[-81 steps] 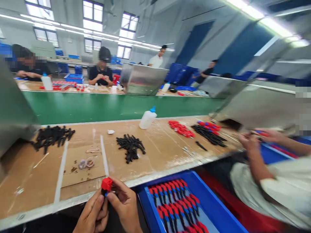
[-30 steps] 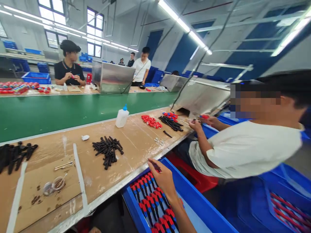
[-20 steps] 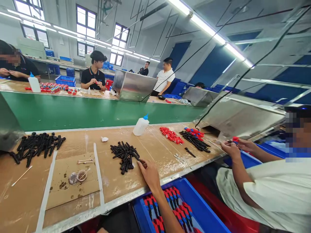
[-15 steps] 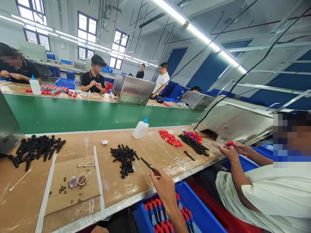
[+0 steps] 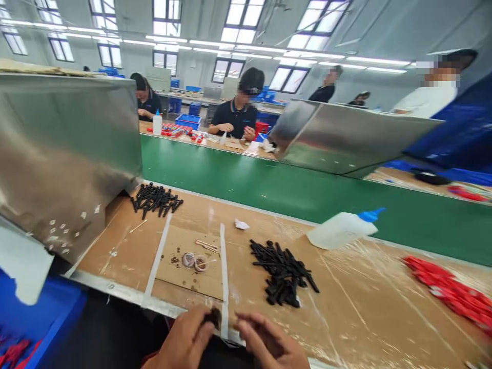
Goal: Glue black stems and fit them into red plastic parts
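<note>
Both hands sit low at the near edge of the worktop [image 5: 365, 307], close together so the fingers can work one small piece between them; the left hand [image 5: 184, 341] pinches a dark part [image 5: 216, 316] at its fingertips, and the right hand [image 5: 269, 343] is curled just beside it, though blur hides whether it grips anything; one heap of black parts [image 5: 282, 271] lies just ahead of the right hand, within easy reach; a second heap [image 5: 156, 199] lies well off beyond the left hand; one bottle [image 5: 342, 230] rests tipped over, farther right; two small rings [image 5: 194, 261] lie on a card ahead of the left hand; red parts [image 5: 449, 289] are piled far right.
</note>
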`<state>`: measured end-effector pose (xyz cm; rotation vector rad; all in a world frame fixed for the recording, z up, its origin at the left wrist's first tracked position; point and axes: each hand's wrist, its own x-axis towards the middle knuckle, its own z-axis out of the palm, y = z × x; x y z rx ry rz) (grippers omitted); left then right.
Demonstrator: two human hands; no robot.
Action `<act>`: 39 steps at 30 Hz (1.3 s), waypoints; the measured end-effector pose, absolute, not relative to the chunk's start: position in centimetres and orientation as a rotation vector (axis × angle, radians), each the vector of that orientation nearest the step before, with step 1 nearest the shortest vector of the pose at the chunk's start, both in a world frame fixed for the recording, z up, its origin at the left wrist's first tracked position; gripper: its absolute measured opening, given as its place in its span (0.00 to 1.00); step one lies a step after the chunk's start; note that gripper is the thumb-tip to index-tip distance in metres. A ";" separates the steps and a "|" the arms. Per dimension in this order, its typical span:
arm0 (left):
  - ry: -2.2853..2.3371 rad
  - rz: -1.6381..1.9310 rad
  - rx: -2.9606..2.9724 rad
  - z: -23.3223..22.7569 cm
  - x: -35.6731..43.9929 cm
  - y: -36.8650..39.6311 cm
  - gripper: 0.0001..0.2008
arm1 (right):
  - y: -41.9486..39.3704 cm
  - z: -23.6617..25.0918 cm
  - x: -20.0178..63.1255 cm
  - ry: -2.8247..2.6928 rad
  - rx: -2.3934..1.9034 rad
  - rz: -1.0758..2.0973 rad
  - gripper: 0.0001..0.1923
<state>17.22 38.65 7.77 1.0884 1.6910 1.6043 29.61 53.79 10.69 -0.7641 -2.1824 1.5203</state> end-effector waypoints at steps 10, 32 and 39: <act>0.562 1.842 0.143 7.2 15.6 37.2 0.15 | 55.4 8.2 20.1 -2.158 -0.843 1.334 0.22; 0.523 1.813 -0.086 5.8 14.3 39.3 0.14 | 55.3 8.2 20.9 -2.147 -0.699 0.979 0.11; 0.565 1.806 -0.105 6.2 14.2 39.4 0.14 | 55.1 7.3 21.3 -1.994 -0.837 1.159 0.13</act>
